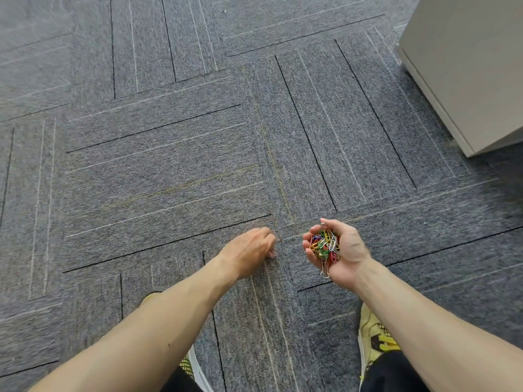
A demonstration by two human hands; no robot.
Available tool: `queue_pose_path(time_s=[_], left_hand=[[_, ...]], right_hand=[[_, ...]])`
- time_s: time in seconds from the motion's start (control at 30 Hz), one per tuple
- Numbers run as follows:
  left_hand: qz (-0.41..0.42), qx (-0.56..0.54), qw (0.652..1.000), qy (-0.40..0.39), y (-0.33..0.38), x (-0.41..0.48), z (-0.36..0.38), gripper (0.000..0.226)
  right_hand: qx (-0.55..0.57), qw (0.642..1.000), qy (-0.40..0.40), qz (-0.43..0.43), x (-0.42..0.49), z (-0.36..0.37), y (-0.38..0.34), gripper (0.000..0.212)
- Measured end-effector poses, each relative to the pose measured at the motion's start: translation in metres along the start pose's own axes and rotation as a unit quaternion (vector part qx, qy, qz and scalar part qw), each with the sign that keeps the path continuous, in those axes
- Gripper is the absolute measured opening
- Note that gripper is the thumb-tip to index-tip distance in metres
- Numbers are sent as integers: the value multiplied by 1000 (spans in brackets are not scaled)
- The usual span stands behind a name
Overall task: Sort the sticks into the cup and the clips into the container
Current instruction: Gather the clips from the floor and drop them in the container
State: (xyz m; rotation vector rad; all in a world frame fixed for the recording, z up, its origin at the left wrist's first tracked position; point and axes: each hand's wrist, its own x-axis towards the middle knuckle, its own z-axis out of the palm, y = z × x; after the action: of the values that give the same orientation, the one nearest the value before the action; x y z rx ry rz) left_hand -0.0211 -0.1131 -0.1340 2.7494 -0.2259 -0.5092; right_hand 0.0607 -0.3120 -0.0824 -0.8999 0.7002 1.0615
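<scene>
Head view, looking down onto the carpet floor [169,171].

- Right hand [346,250]: palm up and cupped, fingers [308,243] curled round a heap of coloured clips [325,243]. One clip hangs over the heel of the palm towards the person.
- Left hand [250,246]: lowered to the carpet, back of the hand up, fingers clenched inward. A single clip [273,254] is seen at their tips and appears to be pinched there. Whether it is lifted off the pile or touching it cannot be told.
- Key relation: the single clip lies just to the left of the cupped right palm, with a narrow strip of bare carpet between the two hands. Its long axis is too small to read. The left hand is the one on it; the right palm opens upward and towards it, so a short sideways carry to the right is judged sufficient for the drop.
- Sticks, cup and container: none is in view, so progress on the sort cannot be rated beyond "clips being gathered".
- Risk noted: the overhanging clip may be shaken loose when the heap is added to.
- Also in view: a pale cabinet [467,66] at upper right and a yellow shoe [373,335] below the right forearm.
</scene>
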Motion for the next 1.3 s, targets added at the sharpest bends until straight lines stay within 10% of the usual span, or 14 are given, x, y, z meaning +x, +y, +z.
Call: queue_pose_path(time_s=[0.4, 1.3], left_hand=[[-223, -202, 945, 126, -17, 5, -88, 18], [-17, -183, 938, 294, 294, -113, -604, 8]], right_hand=[[43, 999, -27, -19, -13, 52, -26, 32], [218, 932, -65, -282, -513, 226, -216, 30]])
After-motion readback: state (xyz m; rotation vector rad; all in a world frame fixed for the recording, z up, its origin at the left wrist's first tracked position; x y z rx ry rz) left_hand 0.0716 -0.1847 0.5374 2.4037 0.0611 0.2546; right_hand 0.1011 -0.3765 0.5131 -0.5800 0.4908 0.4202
